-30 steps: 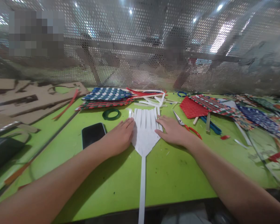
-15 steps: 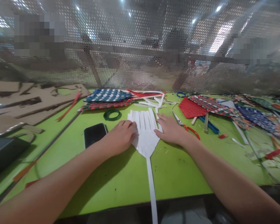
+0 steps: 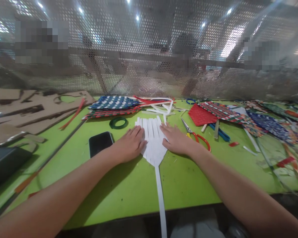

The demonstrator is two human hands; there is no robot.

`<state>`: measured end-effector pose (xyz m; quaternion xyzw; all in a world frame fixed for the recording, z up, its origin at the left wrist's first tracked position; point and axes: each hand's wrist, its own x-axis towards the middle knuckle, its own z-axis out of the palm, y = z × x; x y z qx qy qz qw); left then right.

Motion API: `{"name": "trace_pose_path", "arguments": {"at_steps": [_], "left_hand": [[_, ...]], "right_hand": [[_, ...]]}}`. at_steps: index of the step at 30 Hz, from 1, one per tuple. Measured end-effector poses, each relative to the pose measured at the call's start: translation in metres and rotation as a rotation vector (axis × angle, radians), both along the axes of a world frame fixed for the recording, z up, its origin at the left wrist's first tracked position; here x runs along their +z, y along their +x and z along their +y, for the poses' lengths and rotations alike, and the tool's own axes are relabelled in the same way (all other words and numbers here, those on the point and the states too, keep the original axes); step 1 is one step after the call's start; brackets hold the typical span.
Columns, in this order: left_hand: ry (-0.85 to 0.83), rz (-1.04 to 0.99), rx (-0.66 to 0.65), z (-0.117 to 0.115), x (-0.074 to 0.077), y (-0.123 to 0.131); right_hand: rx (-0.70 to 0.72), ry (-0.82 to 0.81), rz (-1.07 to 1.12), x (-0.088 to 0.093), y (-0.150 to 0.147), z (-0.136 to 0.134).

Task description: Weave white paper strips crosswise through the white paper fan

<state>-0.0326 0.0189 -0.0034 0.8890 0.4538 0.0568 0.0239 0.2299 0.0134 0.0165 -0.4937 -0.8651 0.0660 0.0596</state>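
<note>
A white piece [image 3: 154, 150], cut into upright strips at its far end, lies flat on the green table [image 3: 129, 198]. From its pointed near end a long white strip runs past the table's front edge. My left hand [image 3: 132, 143] rests on the piece's left side, palm down, fingers bent but not gripping. On the right side lies my right hand [image 3: 175, 138], its fingers spread over the outer strips. Neither hand holds anything.
Left stand a black phone [image 3: 100, 143], a green tape roll [image 3: 118, 123] and cardboard scraps [image 3: 47, 105]. Orange-handled scissors [image 3: 201, 140] lie right, near a red piece [image 3: 202, 115]. Woven pieces [image 3: 115, 103] sit behind, before a perforated screen [image 3: 144, 76].
My right hand has shifted slightly left, further onto the white piece. My left hand's fingers have flattened a little, with the thumb showing more.
</note>
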Motion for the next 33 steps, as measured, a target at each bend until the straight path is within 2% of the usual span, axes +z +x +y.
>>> {"name": "trace_pose_path", "arguments": {"at_steps": [5,8,11,18,28,33], "left_hand": [[0.035,0.025,-0.039,-0.002,0.004,0.005],[0.052,0.031,-0.054,-0.007,0.002,0.011],[0.078,-0.003,0.050,-0.013,-0.001,0.013],[-0.054,-0.011,-0.094,-0.011,0.004,0.008],[-0.038,-0.070,-0.099,-0.011,0.003,0.007],[-0.039,-0.044,-0.102,-0.010,0.004,0.007]], "right_hand": [[0.130,0.093,0.079,0.002,-0.002,-0.001],[0.104,0.091,0.187,0.002,-0.003,-0.002],[0.078,0.098,0.229,0.000,-0.003,-0.001],[0.100,-0.005,0.041,-0.002,-0.004,0.004],[0.162,-0.104,0.165,-0.001,-0.005,0.001],[0.139,-0.045,0.241,-0.002,-0.004,0.000]]}}
